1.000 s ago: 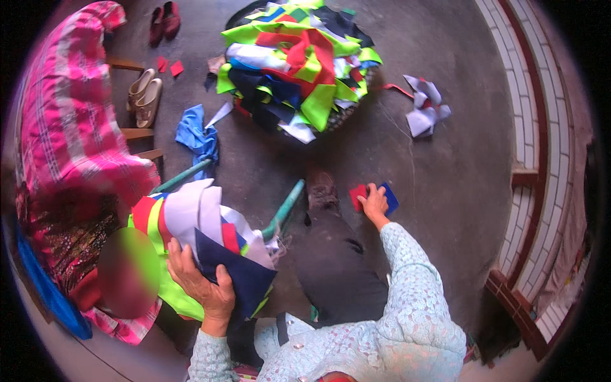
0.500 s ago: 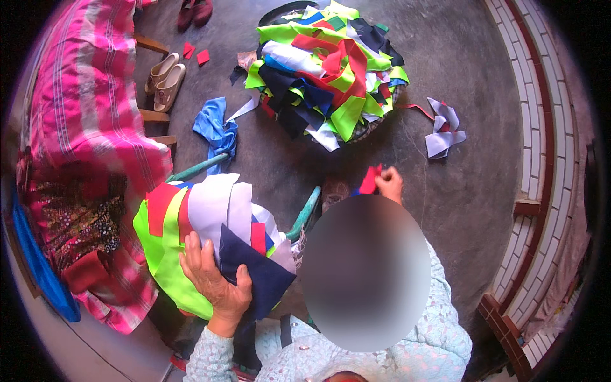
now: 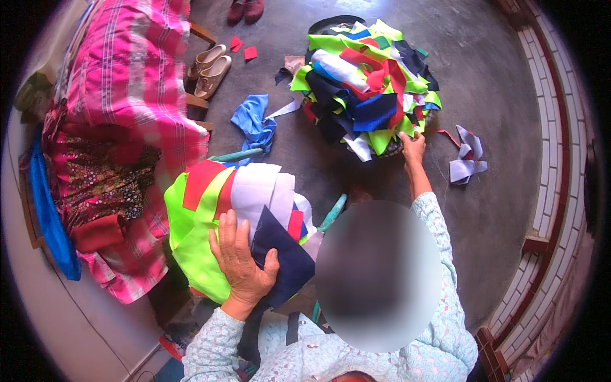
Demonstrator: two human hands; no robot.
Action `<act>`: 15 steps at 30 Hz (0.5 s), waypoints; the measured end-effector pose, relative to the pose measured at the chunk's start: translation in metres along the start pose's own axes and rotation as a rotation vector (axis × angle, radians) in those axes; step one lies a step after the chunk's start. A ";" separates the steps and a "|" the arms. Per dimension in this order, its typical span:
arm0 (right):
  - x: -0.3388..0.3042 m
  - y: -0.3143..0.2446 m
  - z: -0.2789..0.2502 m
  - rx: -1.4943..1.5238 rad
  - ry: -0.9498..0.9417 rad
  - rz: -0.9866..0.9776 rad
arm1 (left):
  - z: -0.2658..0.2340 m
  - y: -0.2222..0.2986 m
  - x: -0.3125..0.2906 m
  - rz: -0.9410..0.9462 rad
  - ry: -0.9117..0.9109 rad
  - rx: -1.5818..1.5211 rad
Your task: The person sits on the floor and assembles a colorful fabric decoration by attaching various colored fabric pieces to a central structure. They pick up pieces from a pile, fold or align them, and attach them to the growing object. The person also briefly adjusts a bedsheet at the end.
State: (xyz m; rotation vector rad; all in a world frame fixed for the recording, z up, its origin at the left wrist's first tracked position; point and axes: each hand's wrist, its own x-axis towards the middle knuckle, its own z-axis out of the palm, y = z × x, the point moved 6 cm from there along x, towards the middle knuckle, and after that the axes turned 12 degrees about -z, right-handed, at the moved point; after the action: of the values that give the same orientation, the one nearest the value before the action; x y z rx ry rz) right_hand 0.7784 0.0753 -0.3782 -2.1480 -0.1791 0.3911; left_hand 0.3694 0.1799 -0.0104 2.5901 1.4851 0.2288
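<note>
My left hand [image 3: 238,258] lies open and flat, fingers spread, on a stack of cloth pieces [image 3: 197,254] at my lap. Lime green, red, pale lilac and navy show in it, and a navy piece [image 3: 286,261] sits under my thumb. My right hand [image 3: 414,148] is stretched out to the near right edge of a big heap of cloth scraps [image 3: 382,76] on the floor. Its fingers are closed at the heap's edge, beside a lime-green scrap; what is pinched there is too small to make out. A blue scrap [image 3: 375,113] lies on the heap's near side.
Pale scraps [image 3: 468,159] lie right of the heap, a blue cloth [image 3: 256,121] left of it. Beige shoes [image 3: 212,73] and red scraps [image 3: 249,53] are farther off. A pink checked cloth [image 3: 146,83] covers furniture at left; a green tube [image 3: 332,213] stands by the stack.
My right hand has reached forward from near my body to the heap; the red scrap it held no longer shows in it. A blue scrap now covers lime-green cloth there. My left hand stays on the stack.
</note>
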 end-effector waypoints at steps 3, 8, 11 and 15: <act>-0.009 0.001 0.012 -0.001 -0.208 -0.190 | 0.001 -0.002 -0.001 0.000 -0.004 -0.010; -0.002 0.011 0.021 -0.238 -0.263 -0.220 | 0.001 -0.001 0.000 0.001 -0.016 -0.013; -0.017 -0.007 0.025 -0.449 -0.326 -0.194 | 0.003 -0.002 -0.001 -0.005 -0.019 -0.013; -0.017 -0.009 0.029 -0.587 -0.378 -0.115 | 0.003 -0.002 -0.001 -0.003 -0.022 -0.017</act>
State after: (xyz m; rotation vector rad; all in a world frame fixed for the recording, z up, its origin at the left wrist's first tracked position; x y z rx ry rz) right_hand 0.7526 0.0983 -0.3822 -2.5958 -0.7019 0.7470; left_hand 0.3682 0.1800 -0.0139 2.5684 1.4738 0.2101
